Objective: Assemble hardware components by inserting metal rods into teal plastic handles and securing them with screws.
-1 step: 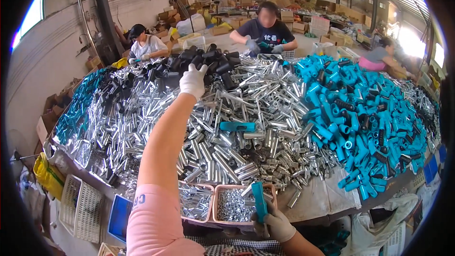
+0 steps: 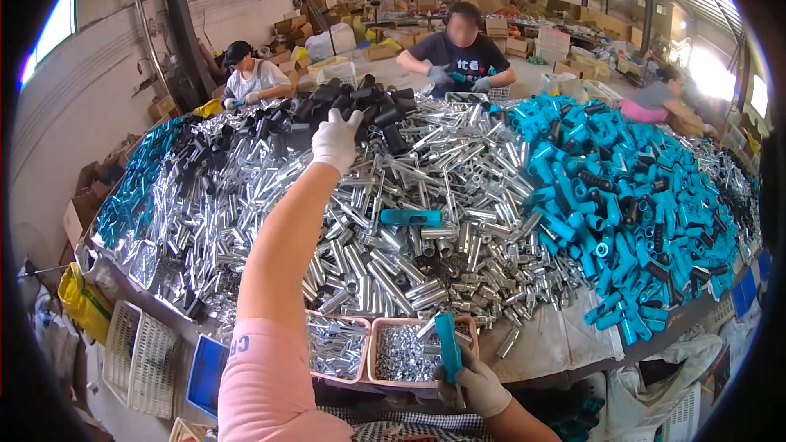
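Note:
My left hand, in a white glove, is stretched far across the table at the near edge of a pile of black plastic sleeves. Its thumb and forefinger are apart, and I see nothing held; the other fingers are partly hidden. Close to me, my gloved right hand grips a teal plastic handle, held upright with a shiny metal piece beside its top. Below and between the arms spreads a heap of silver metal tubes and sockets. Another teal handle lies on that heap.
At the near edge stand a pink-rimmed tray of small metal parts and another tray of metal pins. A large teal handle pile covers the right side. Co-workers work across the table. White baskets and a blue bin sit left.
My left hand has shifted very slightly to the right at the black sleeves. My right hand keeps its hold on the teal handle.

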Demonstrator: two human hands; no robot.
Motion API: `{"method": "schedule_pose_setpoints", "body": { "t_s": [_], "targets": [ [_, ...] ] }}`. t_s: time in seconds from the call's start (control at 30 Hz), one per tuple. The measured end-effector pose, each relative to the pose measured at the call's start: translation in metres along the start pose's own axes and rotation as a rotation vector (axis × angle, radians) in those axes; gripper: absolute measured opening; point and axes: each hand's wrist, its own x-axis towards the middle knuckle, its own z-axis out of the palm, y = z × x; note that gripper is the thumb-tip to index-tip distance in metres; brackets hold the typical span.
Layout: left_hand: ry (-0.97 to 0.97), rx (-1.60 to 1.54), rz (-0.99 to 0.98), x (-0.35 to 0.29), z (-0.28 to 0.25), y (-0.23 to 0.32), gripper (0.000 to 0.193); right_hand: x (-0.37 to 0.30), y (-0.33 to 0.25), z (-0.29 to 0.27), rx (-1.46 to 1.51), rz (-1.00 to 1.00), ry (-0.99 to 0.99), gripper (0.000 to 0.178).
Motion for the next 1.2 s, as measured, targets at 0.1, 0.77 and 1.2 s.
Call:
{"method": "schedule_pose_setpoints", "body": {
  "t_s": [0.1, 0.77, 1.2],
  "targets": [
    [0.181, -0.049, 0.086, -0.013, 0.001, -0.010, 0.029, 0.002, 0.007, 0.002, 0.021, -0.069, -0.009, 0.067],
    [-0.035, -0.634, 0.333, -0.271, -0.032, -0.008, 0.059, -0.008, 0.029, 0.006, 0.328, -0.121, -0.191, 0.072],
    [-0.534, -2.290, -0.418, -0.373, -0.091, -0.005, 0.081, -0.070, 0.061, 0.049, 0.340, 0.107, -0.314, 0.079]
  ]
}}
